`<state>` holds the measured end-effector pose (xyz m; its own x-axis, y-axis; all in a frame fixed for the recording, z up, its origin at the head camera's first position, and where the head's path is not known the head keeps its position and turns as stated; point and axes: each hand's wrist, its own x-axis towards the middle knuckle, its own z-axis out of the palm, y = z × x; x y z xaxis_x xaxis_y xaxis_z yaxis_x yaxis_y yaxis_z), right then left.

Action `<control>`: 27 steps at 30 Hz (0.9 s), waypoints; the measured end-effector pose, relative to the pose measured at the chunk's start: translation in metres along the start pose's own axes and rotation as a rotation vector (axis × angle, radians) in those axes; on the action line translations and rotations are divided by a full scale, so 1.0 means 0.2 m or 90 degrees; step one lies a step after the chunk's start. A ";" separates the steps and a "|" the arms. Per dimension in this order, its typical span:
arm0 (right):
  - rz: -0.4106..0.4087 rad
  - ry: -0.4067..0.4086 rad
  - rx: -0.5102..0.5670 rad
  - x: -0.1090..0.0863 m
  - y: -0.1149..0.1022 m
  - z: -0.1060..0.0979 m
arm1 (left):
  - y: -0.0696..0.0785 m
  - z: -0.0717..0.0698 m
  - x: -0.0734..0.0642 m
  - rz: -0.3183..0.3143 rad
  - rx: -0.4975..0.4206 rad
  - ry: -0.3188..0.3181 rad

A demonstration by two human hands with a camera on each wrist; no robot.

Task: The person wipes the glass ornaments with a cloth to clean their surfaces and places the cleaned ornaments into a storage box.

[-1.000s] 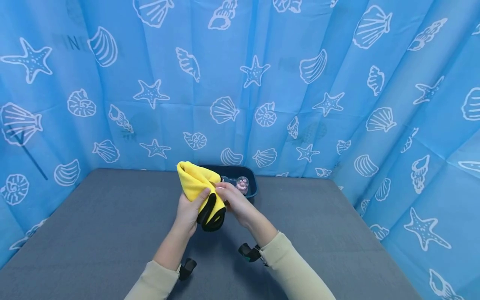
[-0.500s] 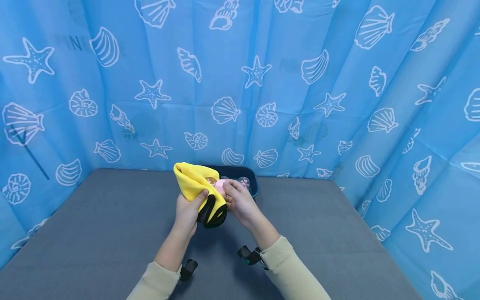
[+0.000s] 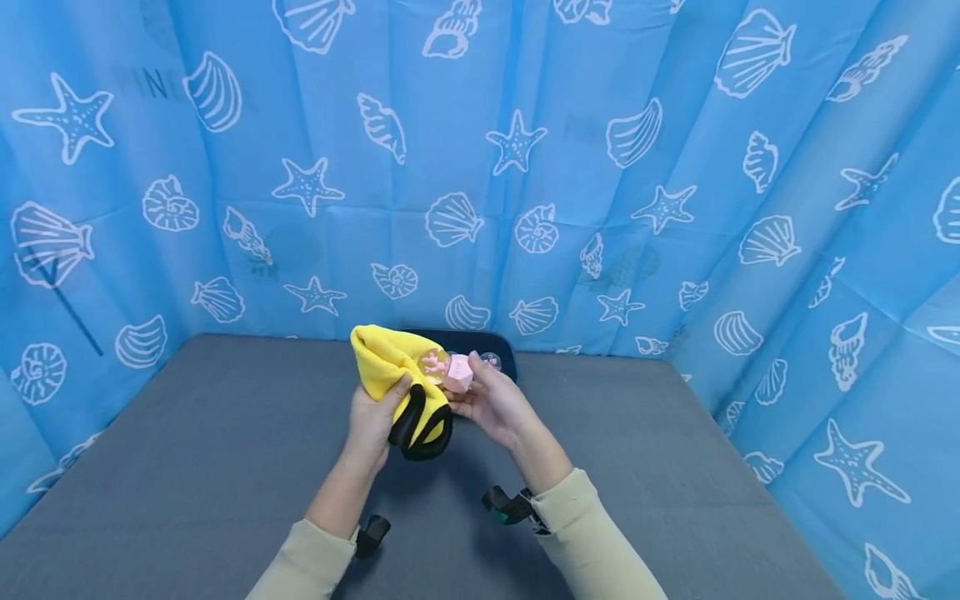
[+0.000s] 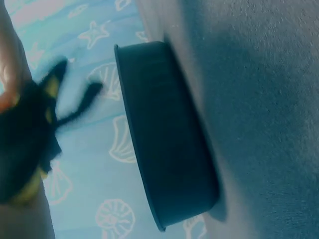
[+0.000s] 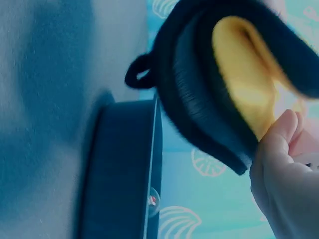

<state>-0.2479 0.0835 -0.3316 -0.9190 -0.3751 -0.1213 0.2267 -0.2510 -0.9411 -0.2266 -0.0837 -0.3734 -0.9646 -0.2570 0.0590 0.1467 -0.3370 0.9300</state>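
While the left hand [image 3: 372, 421] grips a black-edged yellow cloth [image 3: 388, 360] above the near side of the dark blue tub [image 3: 480, 340], the right hand [image 3: 497, 408] pinches a pink toy [image 3: 459, 374], also on the tub's near side, its clear end against the cloth. Inside the tub shows a clear ball [image 3: 492, 360]; beneath it lies the gray table [image 3: 225, 458], behind it a shell-print curtain [image 3: 510, 208].
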 end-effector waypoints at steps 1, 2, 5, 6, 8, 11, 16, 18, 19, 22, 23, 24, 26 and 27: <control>-0.006 -0.002 -0.006 0.00 0.00 -0.01 | 0.00 0.00 0.00 -0.007 -0.016 -0.008; -0.012 -0.004 -0.017 0.00 0.00 -0.01 | 0.00 0.00 0.01 -0.016 -0.033 -0.016; -0.034 -0.015 -0.057 -0.01 0.00 -0.02 | 0.00 0.00 0.01 -0.034 -0.073 -0.047; -0.037 -0.018 -0.066 -0.01 0.00 -0.02 | 0.00 0.00 0.01 -0.037 -0.080 -0.058; -0.039 -0.023 -0.092 -0.02 0.00 -0.02 | 0.00 0.01 0.00 -0.043 -0.086 -0.085; -0.047 -0.033 -0.146 -0.02 0.01 -0.02 | 0.00 0.03 -0.01 -0.053 -0.078 -0.108; -0.099 -0.067 -0.279 -0.03 0.02 -0.01 | 0.00 0.05 -0.01 -0.067 -0.059 -0.071; -0.115 -0.079 -0.316 -0.03 0.03 -0.01 | 0.00 0.05 -0.02 -0.069 -0.060 -0.051; -0.121 -0.086 -0.327 -0.03 0.03 -0.01 | -0.01 0.05 -0.02 -0.068 -0.060 -0.042; -0.131 -0.106 -0.337 -0.03 0.04 -0.02 | 0.00 0.06 -0.03 -0.071 -0.054 -0.023; -0.133 -0.111 -0.336 -0.03 0.04 -0.02 | 0.00 0.06 -0.03 -0.075 -0.055 -0.017; -0.138 -0.119 -0.336 -0.04 0.04 -0.02 | 0.00 0.06 -0.03 -0.078 -0.054 -0.011; -0.148 -0.134 -0.338 -0.04 0.05 -0.03 | 0.00 0.06 -0.02 -0.086 -0.051 -0.001; -0.151 -0.140 -0.336 -0.04 0.05 -0.04 | 0.01 0.05 -0.02 -0.093 -0.052 0.002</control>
<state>-0.2404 0.0909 -0.3420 -0.8240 -0.5524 0.1256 -0.2180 0.1044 -0.9704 -0.2246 -0.0732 -0.3685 -0.9761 -0.2036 -0.0756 0.0230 -0.4431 0.8962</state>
